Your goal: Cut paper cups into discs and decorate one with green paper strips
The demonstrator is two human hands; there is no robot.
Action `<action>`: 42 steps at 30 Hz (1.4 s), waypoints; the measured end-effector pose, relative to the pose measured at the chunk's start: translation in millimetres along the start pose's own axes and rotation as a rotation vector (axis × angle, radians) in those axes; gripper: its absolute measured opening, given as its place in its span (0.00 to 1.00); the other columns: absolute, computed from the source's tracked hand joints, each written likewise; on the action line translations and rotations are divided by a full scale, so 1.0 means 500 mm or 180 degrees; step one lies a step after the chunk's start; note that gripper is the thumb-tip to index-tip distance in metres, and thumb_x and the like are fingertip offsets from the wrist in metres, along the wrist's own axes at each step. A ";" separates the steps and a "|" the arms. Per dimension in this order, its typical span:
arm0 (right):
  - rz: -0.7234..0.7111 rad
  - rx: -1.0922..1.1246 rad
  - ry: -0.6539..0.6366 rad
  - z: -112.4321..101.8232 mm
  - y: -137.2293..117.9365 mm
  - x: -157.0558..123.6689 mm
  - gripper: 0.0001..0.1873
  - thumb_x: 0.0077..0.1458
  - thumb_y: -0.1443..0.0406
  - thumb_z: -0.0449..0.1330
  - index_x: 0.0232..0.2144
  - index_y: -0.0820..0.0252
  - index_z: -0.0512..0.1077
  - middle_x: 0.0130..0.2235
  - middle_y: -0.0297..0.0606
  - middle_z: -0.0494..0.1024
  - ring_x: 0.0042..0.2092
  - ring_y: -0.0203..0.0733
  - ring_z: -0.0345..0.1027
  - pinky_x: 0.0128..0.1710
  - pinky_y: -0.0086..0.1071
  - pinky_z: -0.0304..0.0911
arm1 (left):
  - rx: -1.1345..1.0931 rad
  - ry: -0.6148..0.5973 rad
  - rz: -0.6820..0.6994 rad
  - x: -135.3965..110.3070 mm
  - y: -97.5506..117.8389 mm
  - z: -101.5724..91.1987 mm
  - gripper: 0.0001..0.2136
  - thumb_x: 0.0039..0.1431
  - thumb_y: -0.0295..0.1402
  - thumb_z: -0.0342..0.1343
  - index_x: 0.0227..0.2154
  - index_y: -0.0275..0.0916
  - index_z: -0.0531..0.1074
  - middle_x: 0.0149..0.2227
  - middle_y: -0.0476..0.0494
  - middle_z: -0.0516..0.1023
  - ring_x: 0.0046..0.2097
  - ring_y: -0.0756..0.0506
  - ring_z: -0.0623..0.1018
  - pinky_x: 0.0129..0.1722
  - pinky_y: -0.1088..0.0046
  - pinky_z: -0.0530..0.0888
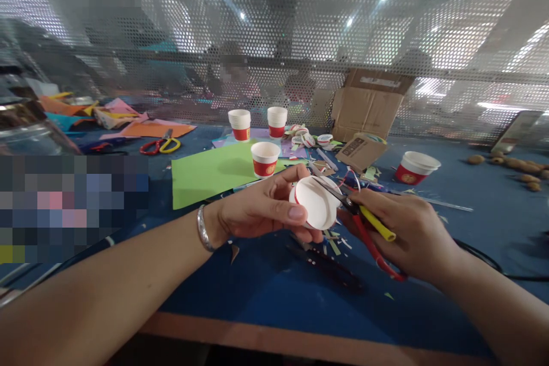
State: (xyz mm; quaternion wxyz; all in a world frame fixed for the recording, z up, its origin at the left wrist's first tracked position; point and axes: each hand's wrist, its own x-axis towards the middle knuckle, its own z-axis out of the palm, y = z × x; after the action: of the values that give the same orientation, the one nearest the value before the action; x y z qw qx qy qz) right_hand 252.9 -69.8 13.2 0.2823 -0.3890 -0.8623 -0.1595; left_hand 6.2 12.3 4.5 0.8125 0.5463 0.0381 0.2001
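My left hand [274, 206] is closed around a cut paper cup piece [316, 206], white inside with a thin red edge, its open side facing me. My right hand [398, 229] grips scissors [377, 240] with one red and one yellow handle. The scissor blades lie across the upper right rim of the cup piece; whether they are closed there I cannot tell. Just behind my left hand, a red and white paper cup [265, 160] stands upright at the edge of a green sheet of paper [210, 174].
Two stacks of paper cups [239, 124] stand farther back, beside several cut cup bottoms [306, 138]. Another cup [416, 168] is at right. A cardboard box [364, 106] leans at the mesh wall. Dark-handled scissors [330, 269] and paper scraps lie below my hands; red-yellow scissors [160, 144] lie left.
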 end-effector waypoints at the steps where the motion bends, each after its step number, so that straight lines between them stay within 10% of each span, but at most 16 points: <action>1: -0.0014 -0.0005 -0.0018 0.000 0.000 -0.001 0.10 0.59 0.71 0.50 0.38 0.59 0.70 0.25 0.41 0.80 0.23 0.43 0.74 0.22 0.31 0.63 | -0.0007 -0.0012 -0.0002 0.000 0.000 0.000 0.19 0.53 0.33 0.69 0.41 0.40 0.65 0.40 0.43 0.82 0.37 0.45 0.85 0.36 0.74 0.81; 42: 0.0109 0.0061 -0.0079 0.018 0.007 -0.026 0.10 0.64 0.66 0.49 0.39 0.55 0.71 0.31 0.40 0.81 0.26 0.41 0.72 0.25 0.32 0.60 | -0.0044 -0.0198 -0.0195 -0.002 -0.007 -0.028 0.24 0.51 0.37 0.70 0.48 0.41 0.65 0.42 0.41 0.82 0.40 0.41 0.84 0.40 0.65 0.82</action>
State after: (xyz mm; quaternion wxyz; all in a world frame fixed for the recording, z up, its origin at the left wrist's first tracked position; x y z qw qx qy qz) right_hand 259.0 -70.6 -1.7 0.2780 -0.4030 -0.8604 -0.1415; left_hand 2.6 22.8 -4.5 0.8227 0.5452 0.0281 0.1584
